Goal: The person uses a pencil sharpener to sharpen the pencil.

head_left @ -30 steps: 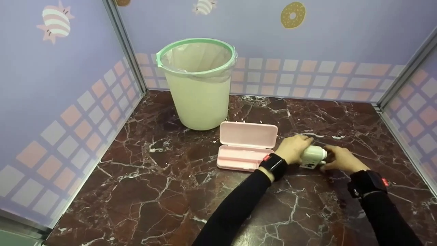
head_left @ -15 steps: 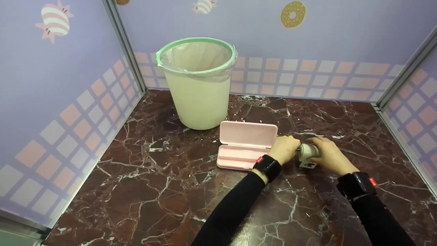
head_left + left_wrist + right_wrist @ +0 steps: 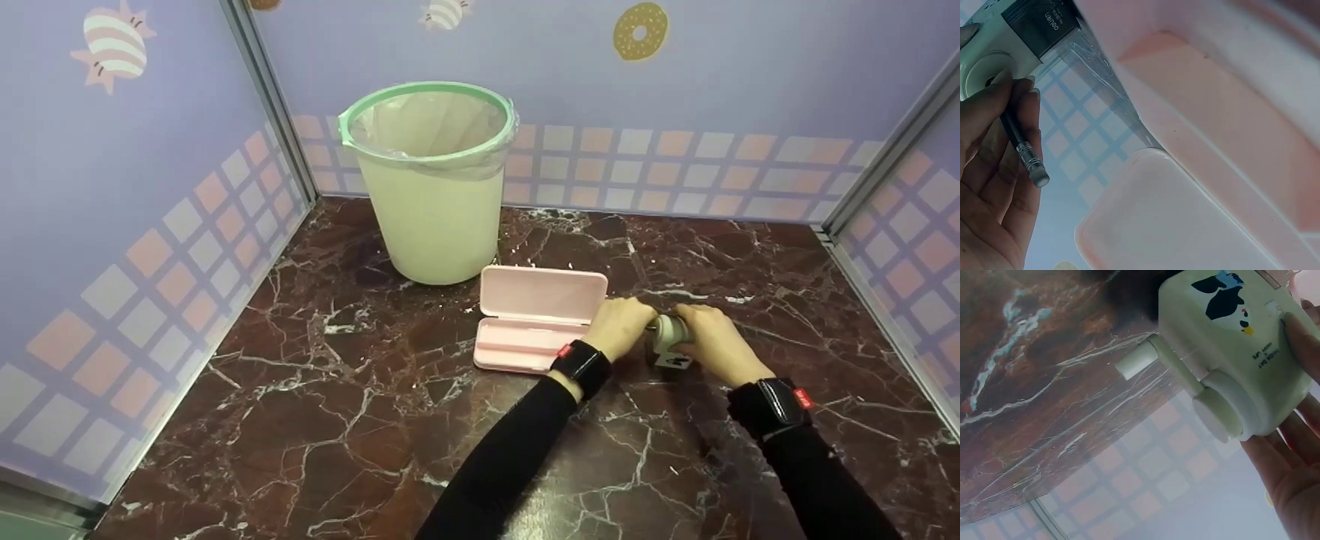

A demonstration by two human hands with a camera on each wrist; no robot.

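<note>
A pale green crank sharpener [image 3: 670, 337] stands on the marble table, its round front hole facing left. My left hand [image 3: 619, 327] pinches a dark pencil [image 3: 1016, 135] whose far end is in that hole; its metal band and eraser stick out past the fingers in the left wrist view. My right hand [image 3: 721, 343] grips the sharpener's body from the other side. In the right wrist view the crank handle [image 3: 1176, 371] points away from the right fingers, untouched. An opened pink pencil case [image 3: 544, 294] lies just left of my left hand.
A tall pale bin [image 3: 442, 217] with a green rim and plastic liner stands behind the case. Small white bits lie on the table [image 3: 315, 420] around its base. Patterned panels [image 3: 750, 90] enclose the back and sides.
The sharpener has turned so its hole side faces left. My right hand has moved from beside the crank onto the body. My left hand has shifted left off the body and holds the pencil.
</note>
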